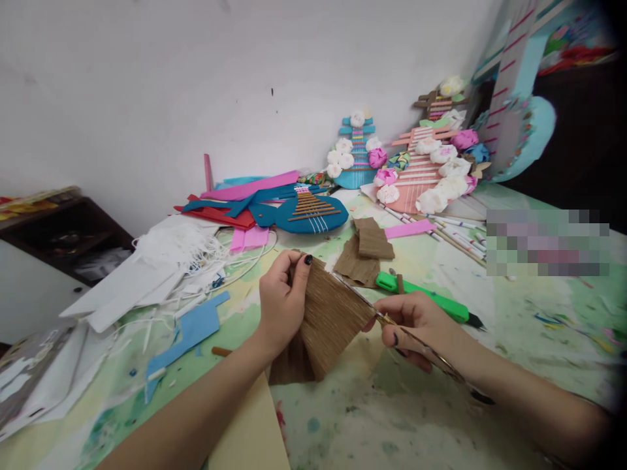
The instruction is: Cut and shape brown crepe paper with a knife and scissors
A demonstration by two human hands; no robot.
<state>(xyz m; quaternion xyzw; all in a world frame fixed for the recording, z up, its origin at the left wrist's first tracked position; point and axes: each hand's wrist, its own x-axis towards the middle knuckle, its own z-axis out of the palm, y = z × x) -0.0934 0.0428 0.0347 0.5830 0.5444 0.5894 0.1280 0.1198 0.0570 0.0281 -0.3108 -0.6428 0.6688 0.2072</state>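
My left hand (284,297) is closed on a folded piece of brown crepe paper (336,313), thumb pressed on its upper left edge. The paper hangs tilted above the table, and its lower fold droops toward a pale yellow sheet (252,431). In my right hand (414,323) is a pair of slim, gold-toned scissors (361,298), gripped by thumb and fingers. Their blades lie along the paper's upper right edge. How far the blades are apart is too fine to tell. Just behind, cut pieces of the same brown paper (375,239) rest on the table.
A green utility knife (441,300) lies behind my right hand. Farther back are a blue lute-shaped craft (313,215), flower-trimmed instrument models (421,170) and several pens (455,235). White cords and foam sheets (151,274) and a blue scrap (198,329) lie to the left.
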